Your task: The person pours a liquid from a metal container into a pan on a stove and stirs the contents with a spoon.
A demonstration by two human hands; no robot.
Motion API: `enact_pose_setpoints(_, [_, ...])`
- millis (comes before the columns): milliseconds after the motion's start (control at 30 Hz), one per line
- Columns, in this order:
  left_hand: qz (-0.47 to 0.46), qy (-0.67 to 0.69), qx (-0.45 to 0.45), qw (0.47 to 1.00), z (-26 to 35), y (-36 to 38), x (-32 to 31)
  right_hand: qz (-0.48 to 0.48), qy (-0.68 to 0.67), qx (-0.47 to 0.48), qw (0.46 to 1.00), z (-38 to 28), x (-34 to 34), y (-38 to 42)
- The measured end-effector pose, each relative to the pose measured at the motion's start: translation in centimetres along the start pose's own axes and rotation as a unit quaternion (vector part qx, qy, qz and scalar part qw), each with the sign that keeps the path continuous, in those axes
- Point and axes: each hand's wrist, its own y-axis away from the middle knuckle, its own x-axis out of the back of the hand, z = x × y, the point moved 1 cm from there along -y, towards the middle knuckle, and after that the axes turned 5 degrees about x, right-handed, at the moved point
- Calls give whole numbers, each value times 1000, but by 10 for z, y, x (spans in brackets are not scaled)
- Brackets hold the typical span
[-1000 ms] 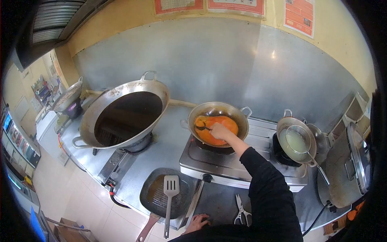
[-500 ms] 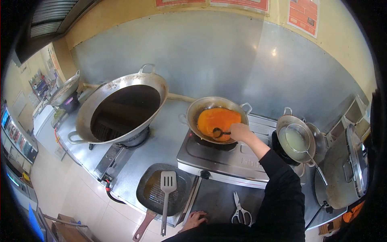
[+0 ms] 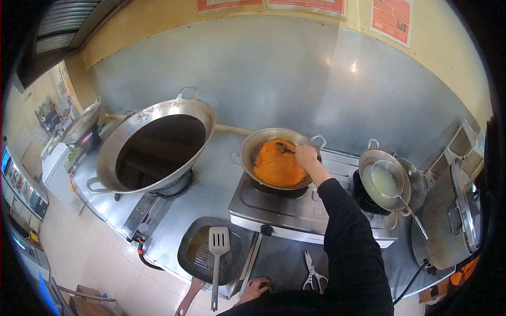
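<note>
My right hand (image 3: pixel 307 156) is closed round the handle of a dark ladle (image 3: pixel 283 148), its bowl at the back of the orange sauce (image 3: pixel 278 167). The sauce lies in a wok (image 3: pixel 250 143) on the gas stove (image 3: pixel 247 203). Low in the view my left hand (image 3: pixel 255 290) rests on the counter edge with fingers apart, holding nothing. Beside it, a grey slotted spatula (image 3: pixel 219 242) lies across a square grill pan (image 3: pixel 190 263). Scissors (image 3: pixel 314 275) lie on the counter between my left hand and my right sleeve.
A large wok of dark liquid (image 3: pixel 108 152) stands at the left on a burner. On the right, a strainer (image 3: pixel 387 178) rests over a smaller pan of pale liquid (image 3: pixel 367 158). A big lidded pot (image 3: pixel 440 226) is at the far right.
My right hand and the ladle have moved up toward the back of the wok, and the orange sauce has spread forward. My left hand stays in place. The view has shifted slightly.
</note>
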Motion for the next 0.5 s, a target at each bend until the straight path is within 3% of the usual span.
enact_pose_setpoints(133, [4,3,3,1000,3,0,2,10,35,10,999,11,0,13])
enact_pose_setpoints(500, [17,-13,-9,1000,4,2,4,-106,24,61,992,22,39,70])
